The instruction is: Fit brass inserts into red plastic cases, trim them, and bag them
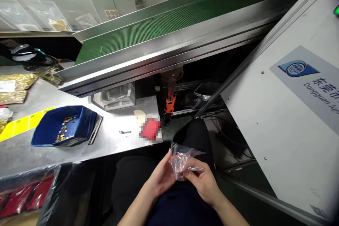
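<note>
A small clear plastic bag (178, 160) is held over my lap between both hands. My left hand (162, 174) wraps round the bag's left side, its thumb pointing up. My right hand (201, 180) pinches the bag's right side. A thin silvery tool (194, 168), perhaps tweezers, lies between the right fingers. Something reddish shows through the plastic, though I cannot make out what it is. On the bench in front lie a blurred red packet (150, 129) and a small metal piece (125, 132).
A blue bin (87, 116) with small gold-coloured parts stands on the metal bench (113, 144). A green conveyor (148, 24) slopes across behind it. A white machine panel (278, 113) rises at right. Red packets (23, 197) fill a plastic-lined box at lower left.
</note>
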`<action>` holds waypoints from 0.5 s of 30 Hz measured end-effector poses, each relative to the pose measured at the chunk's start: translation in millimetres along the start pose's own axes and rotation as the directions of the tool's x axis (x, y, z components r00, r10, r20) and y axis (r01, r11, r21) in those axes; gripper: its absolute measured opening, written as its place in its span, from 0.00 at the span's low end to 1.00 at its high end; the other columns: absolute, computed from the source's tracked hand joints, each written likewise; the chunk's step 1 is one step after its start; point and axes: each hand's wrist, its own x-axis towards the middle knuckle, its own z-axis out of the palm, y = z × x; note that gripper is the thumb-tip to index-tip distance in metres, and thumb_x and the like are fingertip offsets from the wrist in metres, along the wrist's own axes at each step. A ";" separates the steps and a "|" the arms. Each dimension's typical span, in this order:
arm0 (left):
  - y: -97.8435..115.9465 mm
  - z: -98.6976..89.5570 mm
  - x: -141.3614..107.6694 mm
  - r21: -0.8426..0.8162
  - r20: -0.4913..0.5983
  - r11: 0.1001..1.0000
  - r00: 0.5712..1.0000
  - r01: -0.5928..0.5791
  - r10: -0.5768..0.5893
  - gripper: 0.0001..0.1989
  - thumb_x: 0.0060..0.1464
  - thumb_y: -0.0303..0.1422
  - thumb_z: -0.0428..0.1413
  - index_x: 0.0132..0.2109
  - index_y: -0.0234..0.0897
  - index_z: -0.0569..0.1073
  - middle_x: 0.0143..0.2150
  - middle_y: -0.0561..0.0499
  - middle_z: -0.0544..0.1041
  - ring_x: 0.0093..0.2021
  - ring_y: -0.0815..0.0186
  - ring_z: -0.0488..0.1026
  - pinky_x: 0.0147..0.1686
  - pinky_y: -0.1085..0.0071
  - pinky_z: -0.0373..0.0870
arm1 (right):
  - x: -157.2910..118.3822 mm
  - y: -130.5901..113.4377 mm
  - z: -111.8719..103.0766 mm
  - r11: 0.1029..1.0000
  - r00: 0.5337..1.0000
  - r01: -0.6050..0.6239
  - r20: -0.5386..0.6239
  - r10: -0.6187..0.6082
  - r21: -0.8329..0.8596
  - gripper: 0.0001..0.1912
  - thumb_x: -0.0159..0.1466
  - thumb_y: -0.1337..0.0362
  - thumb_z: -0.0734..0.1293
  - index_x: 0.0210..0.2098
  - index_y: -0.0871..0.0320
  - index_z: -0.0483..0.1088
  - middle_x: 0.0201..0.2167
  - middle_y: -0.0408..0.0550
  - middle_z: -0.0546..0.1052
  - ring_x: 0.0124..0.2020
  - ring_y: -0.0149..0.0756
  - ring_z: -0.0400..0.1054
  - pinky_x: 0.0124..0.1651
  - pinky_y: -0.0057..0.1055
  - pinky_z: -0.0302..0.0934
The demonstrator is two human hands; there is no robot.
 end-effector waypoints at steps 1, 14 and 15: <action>0.5 -1.6 -3.3 -0.017 -0.015 0.999 0.999 -0.029 0.028 0.28 0.57 0.55 0.61 0.42 0.30 0.80 0.34 0.42 0.79 0.31 0.60 0.75 0.33 0.65 0.72 | -3.1 4.7 1.9 0.998 1.000 -0.025 0.000 0.025 0.050 0.08 0.66 0.58 0.72 0.35 0.55 0.78 0.33 0.45 0.81 0.32 0.34 0.75 0.38 0.30 0.69; 37.1 -9.4 -15.4 0.115 -0.097 0.953 0.951 -0.281 0.293 0.17 0.57 0.45 0.66 0.37 0.34 0.75 0.27 0.55 0.69 0.24 0.75 0.60 0.26 0.78 0.59 | 21.1 13.4 -32.3 0.938 0.939 -0.343 -0.035 0.342 -0.055 0.30 0.68 0.38 0.61 0.48 0.59 0.77 0.49 0.58 0.80 0.47 0.44 0.75 0.50 0.40 0.67; 38.1 -7.9 -16.0 0.158 -0.054 0.955 0.964 -0.250 0.261 0.18 0.57 0.45 0.65 0.37 0.33 0.74 0.27 0.54 0.69 0.24 0.74 0.60 0.25 0.78 0.59 | 29.7 3.0 -34.0 0.940 0.940 -0.342 0.009 0.342 -0.017 0.31 0.69 0.39 0.60 0.50 0.59 0.76 0.49 0.58 0.80 0.48 0.43 0.75 0.51 0.39 0.67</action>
